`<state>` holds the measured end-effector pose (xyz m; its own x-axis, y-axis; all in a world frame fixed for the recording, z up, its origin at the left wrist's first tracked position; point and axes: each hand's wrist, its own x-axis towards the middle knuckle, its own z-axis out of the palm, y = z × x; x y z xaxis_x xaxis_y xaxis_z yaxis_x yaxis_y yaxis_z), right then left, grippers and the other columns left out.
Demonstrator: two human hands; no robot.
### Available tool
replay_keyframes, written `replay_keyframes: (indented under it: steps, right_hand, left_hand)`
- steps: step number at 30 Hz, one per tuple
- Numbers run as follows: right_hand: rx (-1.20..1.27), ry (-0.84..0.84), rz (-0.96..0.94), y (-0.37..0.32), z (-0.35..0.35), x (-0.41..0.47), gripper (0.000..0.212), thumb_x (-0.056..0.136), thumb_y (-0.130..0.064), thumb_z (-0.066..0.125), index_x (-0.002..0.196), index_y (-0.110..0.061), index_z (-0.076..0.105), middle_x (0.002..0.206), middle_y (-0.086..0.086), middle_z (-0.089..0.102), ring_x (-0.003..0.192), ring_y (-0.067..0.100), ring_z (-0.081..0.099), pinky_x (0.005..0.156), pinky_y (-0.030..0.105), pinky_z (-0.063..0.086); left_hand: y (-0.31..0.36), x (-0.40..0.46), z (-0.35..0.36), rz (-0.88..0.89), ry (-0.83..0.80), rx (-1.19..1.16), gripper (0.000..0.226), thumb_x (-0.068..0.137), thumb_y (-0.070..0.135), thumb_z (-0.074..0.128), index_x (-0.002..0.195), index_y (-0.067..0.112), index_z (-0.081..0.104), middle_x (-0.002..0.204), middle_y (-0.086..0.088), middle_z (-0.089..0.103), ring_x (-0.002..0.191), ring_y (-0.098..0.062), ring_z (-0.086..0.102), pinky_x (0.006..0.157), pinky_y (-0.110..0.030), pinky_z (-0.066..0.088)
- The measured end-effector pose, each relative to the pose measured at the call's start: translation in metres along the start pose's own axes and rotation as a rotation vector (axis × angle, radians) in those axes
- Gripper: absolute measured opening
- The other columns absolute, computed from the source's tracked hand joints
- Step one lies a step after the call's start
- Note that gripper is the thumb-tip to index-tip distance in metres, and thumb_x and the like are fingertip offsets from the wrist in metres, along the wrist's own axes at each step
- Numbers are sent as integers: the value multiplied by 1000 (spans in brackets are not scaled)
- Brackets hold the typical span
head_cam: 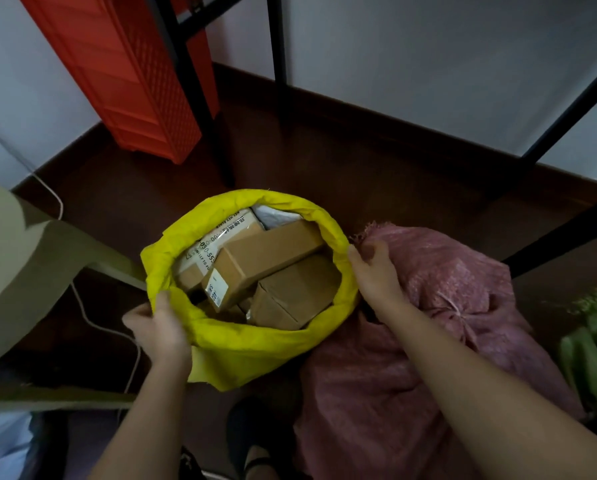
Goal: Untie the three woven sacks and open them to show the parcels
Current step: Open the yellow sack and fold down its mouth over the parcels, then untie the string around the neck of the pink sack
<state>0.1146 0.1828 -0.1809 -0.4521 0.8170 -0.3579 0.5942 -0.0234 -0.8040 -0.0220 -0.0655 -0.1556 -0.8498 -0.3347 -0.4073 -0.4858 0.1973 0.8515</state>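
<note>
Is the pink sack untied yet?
No, the pink sack still has string knotted round its bunched neck beside the open yellow sack.

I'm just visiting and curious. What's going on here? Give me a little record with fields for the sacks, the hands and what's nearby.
yellow sack: open, rim rolled down, on the dark floor
parcels: brown cardboard boxes showing inside, some with labels
pink sack: right of the yellow one, neck tied with string
green sack: at the right edge, mostly out of view
left hand: grips the yellow rim on the near left
right hand: holds the yellow rim on the right
red plastic drawer unit: stands behind, by the wall
</note>
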Motion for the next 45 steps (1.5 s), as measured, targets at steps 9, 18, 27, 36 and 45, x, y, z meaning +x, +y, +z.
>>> replay_keyframes:
  steps: [9,18,27,36,45]
  right_hand:
    - [-289,-33,-233,-18,-31,-22,30,93,-8,51,120,-5,62,120,15,65,112,26,60,90,21,39]
    - [-298,31,-329,-41,-111,-55,29,91,-3,49,114,-7,67,112,9,68,104,22,62,81,16,37]
    - [-200,105,-182,-12,-200,-82,22,92,-8,49,101,-12,68,91,1,63,81,13,58,72,20,40]
    - [-62,-38,26,39,-222,-79,24,92,-1,49,78,-15,64,94,19,71,89,32,68,88,45,54]
    - [-121,-177,101,65,-204,-73,33,88,-2,44,98,-10,74,107,7,71,101,20,64,94,32,50]
  left_hand:
    - [24,-18,-8,72,-9,491,54,81,6,62,128,4,34,139,-24,30,113,-47,47,90,-48,42]
    - [63,-87,-2,241,-92,595,59,80,18,66,127,2,34,139,-22,24,125,-44,30,101,-51,35]
    - [67,-189,19,510,-542,642,48,85,20,64,126,10,42,137,-17,25,114,-41,46,101,-40,41]
    - [32,-252,95,662,-920,750,13,83,13,65,91,17,54,83,0,60,93,-27,63,80,-32,48]
    - [-14,-246,148,653,-1000,1018,79,47,66,71,105,15,57,104,-2,69,99,-23,64,88,-38,51]
